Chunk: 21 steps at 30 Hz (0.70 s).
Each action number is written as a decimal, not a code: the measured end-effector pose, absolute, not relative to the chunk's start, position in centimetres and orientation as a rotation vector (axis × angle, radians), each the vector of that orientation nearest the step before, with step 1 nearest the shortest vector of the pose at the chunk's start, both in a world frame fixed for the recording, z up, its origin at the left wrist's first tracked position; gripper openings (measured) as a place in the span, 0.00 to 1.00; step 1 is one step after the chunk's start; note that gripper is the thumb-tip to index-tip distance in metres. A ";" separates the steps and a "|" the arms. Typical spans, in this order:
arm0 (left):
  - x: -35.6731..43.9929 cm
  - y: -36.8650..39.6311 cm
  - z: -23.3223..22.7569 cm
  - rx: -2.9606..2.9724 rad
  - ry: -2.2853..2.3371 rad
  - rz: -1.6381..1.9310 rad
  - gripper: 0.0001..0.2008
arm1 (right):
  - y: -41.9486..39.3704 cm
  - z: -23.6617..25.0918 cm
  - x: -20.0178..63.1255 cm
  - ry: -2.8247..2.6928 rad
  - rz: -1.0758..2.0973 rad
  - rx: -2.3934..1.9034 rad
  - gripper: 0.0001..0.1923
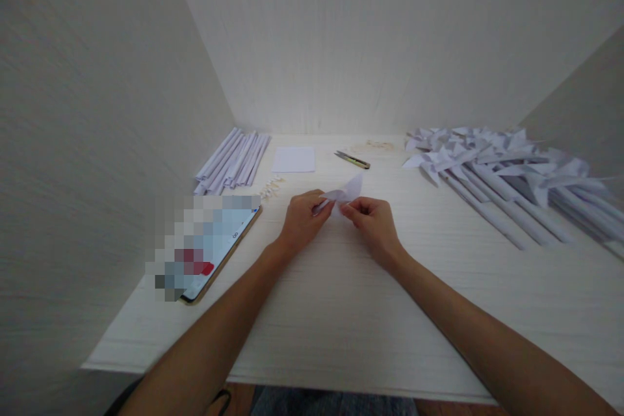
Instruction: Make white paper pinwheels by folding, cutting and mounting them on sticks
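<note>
A small folded piece of white paper (345, 192) is held between both hands just above the pale wooden table (341, 312). My left hand (301, 220) pinches its left end with thumb and fingers. My right hand (373, 224) pinches its right lower edge. One pointed flap of the paper sticks up and to the right, above my right fingers. Both forearms reach in from the bottom of the view.
Several rolled white paper sticks (234, 159) lie at the back left, with small pale bits (272, 187) beside them. A white paper square (294, 159) and a small cutter (351, 159) lie behind my hands. Finished paper pinwheels (492, 172) are piled at right. A phone (214, 247) lies at left.
</note>
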<state>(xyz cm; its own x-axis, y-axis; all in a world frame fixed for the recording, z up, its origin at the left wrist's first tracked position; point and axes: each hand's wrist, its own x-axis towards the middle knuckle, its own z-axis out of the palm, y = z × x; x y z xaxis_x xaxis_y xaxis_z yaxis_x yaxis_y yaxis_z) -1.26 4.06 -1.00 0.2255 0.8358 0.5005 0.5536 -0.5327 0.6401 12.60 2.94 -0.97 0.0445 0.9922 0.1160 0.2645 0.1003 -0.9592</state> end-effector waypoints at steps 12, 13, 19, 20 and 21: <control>-0.9 3.9 -1.0 2.023 1.277 1.244 0.09 | 2.9 -1.2 12.7 -1.452 0.781 -1.282 0.10; -0.9 3.9 -1.0 2.026 1.279 1.249 0.09 | 2.9 -1.2 12.7 -1.459 0.774 -1.281 0.10; -0.9 3.9 -1.1 2.049 1.280 1.271 0.09 | 3.0 -1.4 12.8 -1.466 0.755 -1.290 0.10; -0.9 3.9 -1.1 2.048 1.279 1.275 0.09 | 3.0 -1.4 12.8 -1.465 0.757 -1.293 0.10; -0.9 3.9 -1.1 2.045 1.274 1.283 0.09 | 3.0 -1.4 12.8 -1.465 0.760 -1.296 0.10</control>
